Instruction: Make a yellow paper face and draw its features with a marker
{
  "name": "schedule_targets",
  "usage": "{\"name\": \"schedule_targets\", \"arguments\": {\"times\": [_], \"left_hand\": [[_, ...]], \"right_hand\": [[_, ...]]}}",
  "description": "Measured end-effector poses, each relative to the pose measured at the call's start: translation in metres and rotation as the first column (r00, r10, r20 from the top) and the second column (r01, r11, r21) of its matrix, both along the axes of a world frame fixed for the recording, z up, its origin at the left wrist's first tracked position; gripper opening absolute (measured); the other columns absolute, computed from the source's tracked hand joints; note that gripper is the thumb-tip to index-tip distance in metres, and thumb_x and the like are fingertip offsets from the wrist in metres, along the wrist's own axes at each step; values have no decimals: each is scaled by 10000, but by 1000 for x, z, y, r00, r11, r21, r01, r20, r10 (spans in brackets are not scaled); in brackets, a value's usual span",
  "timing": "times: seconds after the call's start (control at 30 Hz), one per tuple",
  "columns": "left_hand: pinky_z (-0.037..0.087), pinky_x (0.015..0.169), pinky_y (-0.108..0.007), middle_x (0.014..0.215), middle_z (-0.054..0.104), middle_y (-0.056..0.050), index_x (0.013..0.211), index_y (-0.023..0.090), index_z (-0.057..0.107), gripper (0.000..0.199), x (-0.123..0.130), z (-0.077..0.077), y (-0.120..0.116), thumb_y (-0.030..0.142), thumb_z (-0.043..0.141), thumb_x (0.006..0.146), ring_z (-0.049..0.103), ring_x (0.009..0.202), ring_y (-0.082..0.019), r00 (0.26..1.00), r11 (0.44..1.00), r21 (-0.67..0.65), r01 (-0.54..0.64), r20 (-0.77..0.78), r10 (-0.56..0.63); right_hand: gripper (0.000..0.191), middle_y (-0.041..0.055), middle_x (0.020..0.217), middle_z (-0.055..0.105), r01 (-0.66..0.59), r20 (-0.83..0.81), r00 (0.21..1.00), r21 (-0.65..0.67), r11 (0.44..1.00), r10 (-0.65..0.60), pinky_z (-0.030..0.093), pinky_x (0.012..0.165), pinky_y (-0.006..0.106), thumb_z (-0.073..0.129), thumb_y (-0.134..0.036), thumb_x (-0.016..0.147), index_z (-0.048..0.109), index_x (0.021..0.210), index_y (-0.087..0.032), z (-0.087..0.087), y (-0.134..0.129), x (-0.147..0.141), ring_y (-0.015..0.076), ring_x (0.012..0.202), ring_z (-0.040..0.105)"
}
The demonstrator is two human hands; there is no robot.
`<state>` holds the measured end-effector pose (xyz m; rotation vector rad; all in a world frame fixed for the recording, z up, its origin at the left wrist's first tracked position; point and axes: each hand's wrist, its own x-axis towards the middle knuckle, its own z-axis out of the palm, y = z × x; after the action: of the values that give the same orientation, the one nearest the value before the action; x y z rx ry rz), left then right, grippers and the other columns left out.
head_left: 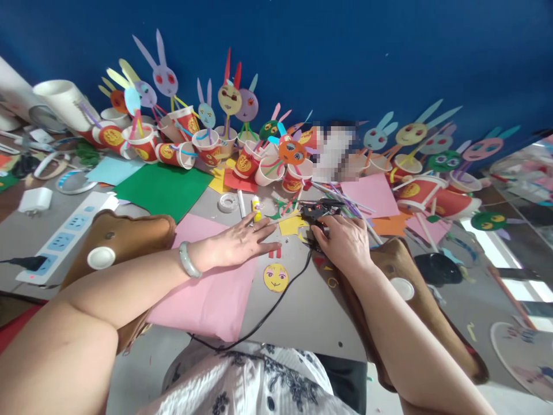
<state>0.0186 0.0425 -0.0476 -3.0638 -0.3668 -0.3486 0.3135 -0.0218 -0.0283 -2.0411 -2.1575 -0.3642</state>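
My left hand [239, 239] lies palm down with its fingers apart, over the right edge of a pink paper sheet [203, 288]. Just beyond its fingers is a small yellow bottle [256, 208]. My right hand [347, 242] is curled over a black corded tool [314, 212], whose exact kind is partly hidden by the fingers. A black cord [276, 308] runs from it toward my lap. Between the hands lies a round yellow paper face [275, 278], with small red paper strips [275, 253] above it.
Paper cups [245, 163] with paper rabbit figures stand along the blue wall. Brown cushions [129, 236] lie under both forearms. At left are a white power strip [71, 230] and green paper [164, 187]. Colored sticks [345, 199] and pink paper [371, 195] lie beyond my right hand.
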Motion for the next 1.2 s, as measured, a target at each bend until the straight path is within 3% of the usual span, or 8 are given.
{"name": "schedule_targets", "arguments": {"times": [0.33, 0.6, 0.7, 0.8, 0.87, 1.0, 1.1, 1.2], "left_hand": [[355, 1221, -613, 1576, 471, -115, 1525, 338, 481, 544, -1, -3, 3, 129, 496, 1024, 428, 1486, -321, 999, 999, 32, 15, -51, -13], [357, 1208, -625, 1505, 513, -126, 1543, 327, 439, 569, -2, -8, 7, 112, 473, 1018, 440, 1470, -329, 997, 997, 51, 55, -63, -52], [345, 1222, -607, 1509, 514, -122, 1534, 321, 439, 572, -1, -5, 6, 96, 468, 1009, 438, 1471, -314, 995, 996, 73, 53, -83, -47], [333, 1223, -618, 1528, 510, -124, 1505, 317, 466, 593, 0, -2, 4, 55, 487, 973, 432, 1483, -316, 994, 997, 66, 42, -107, -35], [317, 1224, -633, 1540, 508, -128, 1496, 316, 477, 602, 1, -2, 4, 42, 497, 961, 435, 1489, -322, 993, 998, 59, 37, -118, -30], [297, 1233, -620, 1568, 499, -139, 1533, 315, 451, 626, 2, -3, 2, 74, 531, 961, 440, 1497, -318, 992, 998, 50, 22, -127, -16], [319, 1224, -591, 1581, 494, -146, 1532, 306, 474, 617, 2, 0, 1, 97, 546, 957, 455, 1487, -316, 994, 997, 70, 18, -111, -10], [346, 1206, -569, 1487, 588, -147, 1500, 273, 535, 544, 2, 6, 0, 113, 500, 981, 526, 1419, -304, 993, 995, 89, 42, -110, -33]], "right_hand": [[248, 96, 878, 760, -16, 19, 1000, 29, 999, 16, 366, 876, 404, 557, -347, 963, 721, 1040, -178, -1, -2, -3, 274, 836, 671], [186, 37, 758, 725, -72, -119, 988, 235, 969, 102, 407, 852, 393, 542, -302, 984, 687, 920, -204, 9, -4, -6, 211, 703, 640], [142, -1, 669, 676, -86, -263, 942, 412, 907, 209, 461, 848, 391, 577, -269, 972, 675, 881, -222, 14, -7, -11, 187, 643, 626], [56, 2, 680, 662, -35, -335, 888, 631, 775, 313, 498, 788, 387, 618, -235, 952, 662, 918, -235, 18, -10, -16, 201, 674, 628], [45, 6, 707, 668, -59, -323, 865, 694, 718, 384, 502, 740, 376, 641, -201, 937, 656, 950, -241, 22, -12, -19, 205, 689, 626], [158, -22, 694, 660, -359, -234, 790, 572, 737, 566, 506, 769, 350, 617, -104, 928, 650, 998, -243, 30, -13, -33, 162, 621, 580], [198, -15, 698, 657, -621, -48, 739, 338, 707, 672, 471, 816, 337, 548, -89, 964, 663, 1057, -221, 38, -8, -49, 156, 641, 562], [237, 29, 760, 662, -683, 158, 726, 54, 729, 669, 405, 809, 343, 525, -117, 994, 689, 1152, -183, 45, 10, -66, 179, 719, 567]]}}
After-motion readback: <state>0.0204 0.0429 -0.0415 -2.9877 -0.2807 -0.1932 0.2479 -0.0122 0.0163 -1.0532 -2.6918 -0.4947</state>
